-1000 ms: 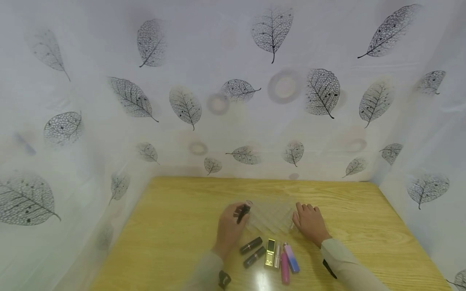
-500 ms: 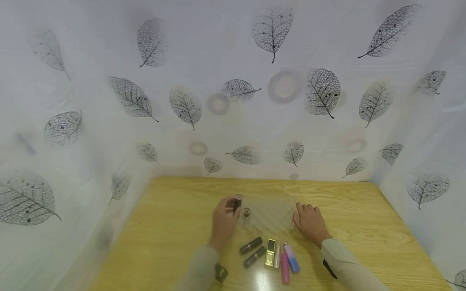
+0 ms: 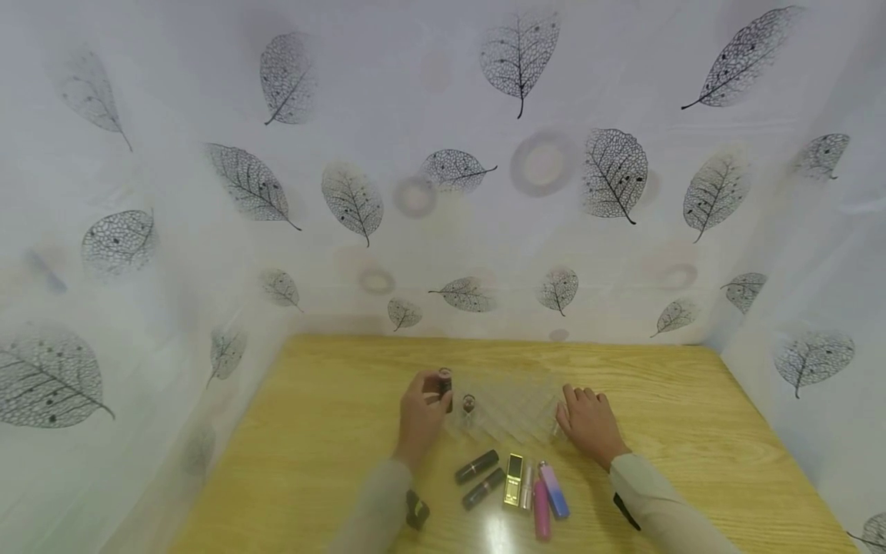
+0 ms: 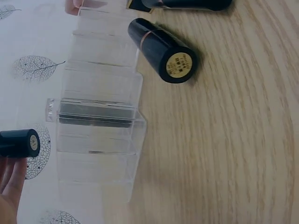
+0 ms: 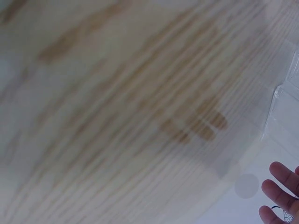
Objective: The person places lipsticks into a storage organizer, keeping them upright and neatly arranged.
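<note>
My left hand (image 3: 421, 419) grips a dark lipstick (image 3: 445, 388) roughly upright at the left end of a clear plastic organizer (image 3: 515, 412). In the left wrist view the round base label of that lipstick (image 4: 18, 143) shows beside the organizer (image 4: 96, 168). Another dark lipstick (image 3: 468, 405) stands in one of the organizer's left slots. At the opposite end, my right hand (image 3: 591, 423) rests with its thumb against the organizer. The right wrist view catches its fingers (image 5: 280, 191) spread and relaxed, close to the clear plastic (image 5: 285, 109).
In front of the organizer lie two dark lipsticks (image 3: 477, 467) (image 3: 484, 489), a gold one (image 3: 514, 481), a clear-and-silver tube (image 3: 527, 486), a pink tube (image 3: 542, 512) and a purple-blue tube (image 3: 554, 491). Leaf-printed curtains (image 3: 471, 231) enclose the wooden table (image 3: 332, 431).
One dark lipstick has been let go in an organizer slot. My left hand has moved left and slightly back, now holding another dark lipstick. My right hand stays in place.
</note>
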Demonstrator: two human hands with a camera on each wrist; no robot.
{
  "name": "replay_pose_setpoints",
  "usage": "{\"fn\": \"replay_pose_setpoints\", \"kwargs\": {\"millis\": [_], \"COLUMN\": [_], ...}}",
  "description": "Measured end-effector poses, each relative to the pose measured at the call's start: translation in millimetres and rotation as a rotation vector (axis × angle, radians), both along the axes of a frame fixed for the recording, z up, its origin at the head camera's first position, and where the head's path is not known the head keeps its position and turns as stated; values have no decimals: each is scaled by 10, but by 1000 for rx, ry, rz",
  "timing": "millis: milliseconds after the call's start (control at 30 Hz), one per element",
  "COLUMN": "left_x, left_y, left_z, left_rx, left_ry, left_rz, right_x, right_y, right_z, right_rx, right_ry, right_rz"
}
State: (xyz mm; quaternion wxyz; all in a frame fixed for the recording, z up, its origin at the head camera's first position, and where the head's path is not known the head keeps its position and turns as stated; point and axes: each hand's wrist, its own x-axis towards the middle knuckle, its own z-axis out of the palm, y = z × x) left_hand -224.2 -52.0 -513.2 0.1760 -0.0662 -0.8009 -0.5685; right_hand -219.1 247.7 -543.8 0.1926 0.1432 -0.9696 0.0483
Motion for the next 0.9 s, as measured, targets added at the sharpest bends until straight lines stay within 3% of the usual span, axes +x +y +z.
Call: {"fn": "replay_pose_setpoints", "kwargs": {"millis": [233,400,700,900], "left_x": [-1,4,-1,22], "left_y": [16,48,104,128], "left_z": [-90,-134,-123,-114], "left_rx": [-15,-35,-16,-35], "left_ry": [13,30,-103,-90], "left_rz": [-66,-70,-55,-63], "right_x": [4,3,-2,-12], "right_y": [-3,-1,-4,9], "right_z": [7,1,4,-22], "right_rx": [0,-4,-3,-2], "right_ry": [-4,-2,0,15], "right_rz": [3,2,3,5]}}
